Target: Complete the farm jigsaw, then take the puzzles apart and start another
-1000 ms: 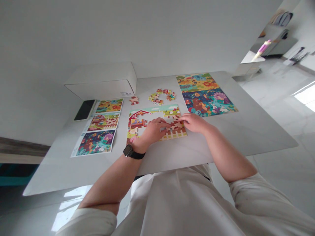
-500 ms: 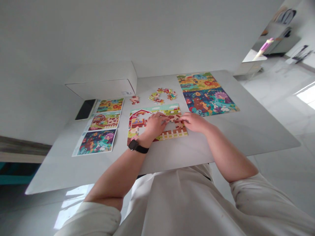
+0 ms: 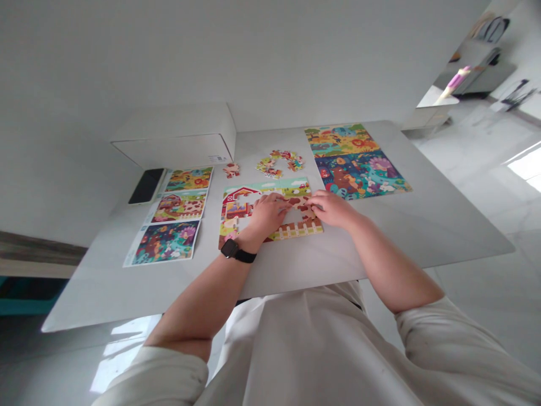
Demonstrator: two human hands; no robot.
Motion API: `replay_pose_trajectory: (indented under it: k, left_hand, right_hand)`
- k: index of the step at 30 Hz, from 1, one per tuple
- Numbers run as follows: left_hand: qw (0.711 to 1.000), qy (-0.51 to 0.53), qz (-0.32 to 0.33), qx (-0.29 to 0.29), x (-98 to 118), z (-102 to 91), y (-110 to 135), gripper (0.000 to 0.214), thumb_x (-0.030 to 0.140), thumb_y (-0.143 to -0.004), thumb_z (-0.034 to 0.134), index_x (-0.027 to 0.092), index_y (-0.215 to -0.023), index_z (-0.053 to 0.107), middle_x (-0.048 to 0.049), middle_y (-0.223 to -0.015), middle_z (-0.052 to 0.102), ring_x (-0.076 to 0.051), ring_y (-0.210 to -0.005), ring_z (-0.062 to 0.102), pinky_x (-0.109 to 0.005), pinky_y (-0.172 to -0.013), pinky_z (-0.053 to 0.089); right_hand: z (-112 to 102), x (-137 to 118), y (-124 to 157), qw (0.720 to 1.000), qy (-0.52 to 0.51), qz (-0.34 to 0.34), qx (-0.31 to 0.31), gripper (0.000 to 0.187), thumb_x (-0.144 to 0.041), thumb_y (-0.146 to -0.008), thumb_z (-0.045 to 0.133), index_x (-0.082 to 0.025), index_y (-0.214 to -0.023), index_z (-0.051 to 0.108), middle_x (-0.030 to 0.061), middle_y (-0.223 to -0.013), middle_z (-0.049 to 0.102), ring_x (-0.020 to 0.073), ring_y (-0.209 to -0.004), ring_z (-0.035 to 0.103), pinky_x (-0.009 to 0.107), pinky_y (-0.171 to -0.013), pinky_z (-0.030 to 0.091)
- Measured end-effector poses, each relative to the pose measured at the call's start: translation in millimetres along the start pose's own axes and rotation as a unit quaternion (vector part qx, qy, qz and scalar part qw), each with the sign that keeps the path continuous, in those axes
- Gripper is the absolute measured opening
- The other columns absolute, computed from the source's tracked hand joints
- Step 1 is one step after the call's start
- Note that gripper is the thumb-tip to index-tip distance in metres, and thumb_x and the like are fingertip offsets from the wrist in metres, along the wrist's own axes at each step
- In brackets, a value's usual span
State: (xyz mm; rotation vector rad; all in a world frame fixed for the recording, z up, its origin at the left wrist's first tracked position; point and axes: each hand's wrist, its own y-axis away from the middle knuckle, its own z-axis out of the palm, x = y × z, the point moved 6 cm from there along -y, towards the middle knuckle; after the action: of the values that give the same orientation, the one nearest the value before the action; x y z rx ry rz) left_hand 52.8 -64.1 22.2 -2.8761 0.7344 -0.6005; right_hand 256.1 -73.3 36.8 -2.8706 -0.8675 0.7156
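Smooth tabletop (image 3: 270,276), left hand (image 3: 268,214) and right hand (image 3: 332,208) on cardboard farm jigsaw (image 3: 270,189), fingers (image 3: 281,204) curled, grip unclear

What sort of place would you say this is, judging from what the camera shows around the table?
It looks like a bright room in a modern home, perhaps a dining area: a white table stands on polished pale floor tiles, and a children's farm jigsaw puzzle and a smartphone lie on it.

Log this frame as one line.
left hand: on farm jigsaw puzzle | right hand: at puzzle's right edge | loose pieces: beyond puzzle
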Motion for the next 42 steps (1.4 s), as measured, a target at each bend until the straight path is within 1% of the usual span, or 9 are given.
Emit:
replay_pose_trajectory:
  k: [7,13,19,23,32,35,37,40,42]
  left_hand:
    - [0.999,-0.026,0.030,-0.012,2.4,-0.2,1.6,0.031,0.028,-0.103,0.059,0.032,-0.124,0.082,-0.0075,-0.148,0.067,-0.031,-0.129,0.063,-0.052,-0.114,0.048]
    - [0.996,0.000,0.081,-0.022,7.0,-1.0,1.7,0.039,0.020,-0.100,0.058,0.030,-0.134,0.076,-0.0054,-0.142,0.074,-0.027,-0.131,0.067,-0.049,-0.121,0.046]
    - [0.994,-0.004,0.102,-0.029,7.1,-0.2,4.7,0.044,0.014,-0.094,0.062,0.027,-0.134,0.075,-0.0087,-0.144,0.073,-0.027,-0.134,0.067,-0.049,-0.122,0.047]
    - [0.992,-0.009,0.118,-0.034,5.4,0.0,8.1,0.048,0.011,-0.092,0.061,0.027,-0.136,0.072,-0.0086,-0.148,0.070,-0.027,-0.139,0.064,-0.049,-0.123,0.046]
    - [0.991,0.002,0.123,-0.044,7.4,0.1,11.8,0.043,0.020,-0.096,0.061,0.025,-0.138,0.071,-0.0103,-0.152,0.066,-0.029,-0.141,0.061,-0.050,-0.123,0.045]
    - [0.992,0.057,0.110,-0.031,0.9,-27.1,8.6,0.042,0.025,-0.096,0.063,0.023,-0.137,0.072,-0.0121,-0.150,0.068,-0.029,-0.139,0.063,-0.046,-0.121,0.048]
    - [0.991,0.111,0.055,0.046,-13.2,-65.5,5.9,0.040,0.031,-0.099,0.061,0.022,-0.137,0.072,-0.0123,-0.147,0.070,-0.027,-0.133,0.067,-0.042,-0.116,0.052]
    - [0.975,0.189,-0.031,0.111,-37.7,-115.1,6.8,0.033,0.033,-0.102,0.055,0.022,-0.127,0.074,-0.0087,-0.119,0.081,-0.020,-0.097,0.075,-0.029,-0.084,0.059]
    - [0.955,0.233,-0.085,0.162,-54.3,-133.8,11.8,0.035,0.036,-0.106,0.047,0.019,-0.122,0.072,-0.0052,-0.091,0.080,-0.014,-0.066,0.067,-0.024,-0.065,0.051]
  right_hand:
    - [8.5,-11.2,-6.2,0.999,0.000,-0.037,0.020,0.036,-0.008,-0.095,0.060,-0.025,-0.118,0.081,0.0092,-0.132,0.076,0.0268,-0.124,0.067,0.048,-0.116,0.047]
    - [21.4,-15.2,-8.1,0.999,0.005,-0.050,-0.002,0.042,-0.011,-0.095,0.062,-0.023,-0.134,0.076,0.0105,-0.147,0.070,0.0279,-0.138,0.061,0.051,-0.123,0.043]
    - [21.4,-16.4,-8.7,0.998,0.013,-0.053,0.010,0.042,-0.009,-0.094,0.062,-0.021,-0.130,0.078,0.0119,-0.144,0.072,0.0295,-0.135,0.064,0.053,-0.120,0.047]
    - [20.3,-14.2,-8.4,0.997,0.017,-0.062,0.031,0.045,-0.006,-0.091,0.062,-0.025,-0.128,0.079,0.0099,-0.143,0.073,0.0288,-0.132,0.066,0.053,-0.119,0.049]
    - [24.6,-11.9,-7.8,0.997,0.016,-0.067,0.048,0.041,-0.006,-0.091,0.061,-0.025,-0.122,0.081,0.0093,-0.140,0.075,0.0286,-0.127,0.069,0.052,-0.115,0.052]
    - [27.3,-7.0,-7.3,0.997,0.003,-0.062,0.047,0.040,-0.009,-0.092,0.063,-0.027,-0.122,0.081,0.0079,-0.138,0.076,0.0287,-0.127,0.070,0.052,-0.114,0.054]
    - [29.0,-2.7,-6.9,0.997,0.001,-0.057,0.046,0.037,-0.013,-0.095,0.063,-0.028,-0.123,0.081,0.0076,-0.137,0.076,0.0292,-0.128,0.069,0.054,-0.114,0.054]
    - [30.4,1.1,-6.6,0.997,0.002,-0.057,0.043,0.035,-0.016,-0.097,0.062,-0.030,-0.124,0.080,0.0072,-0.137,0.076,0.0303,-0.131,0.068,0.057,-0.115,0.053]
    - [30.4,1.5,-6.7,0.997,-0.003,-0.056,0.044,0.035,-0.017,-0.097,0.062,-0.031,-0.124,0.080,0.0067,-0.135,0.077,0.0307,-0.130,0.068,0.058,-0.114,0.053]
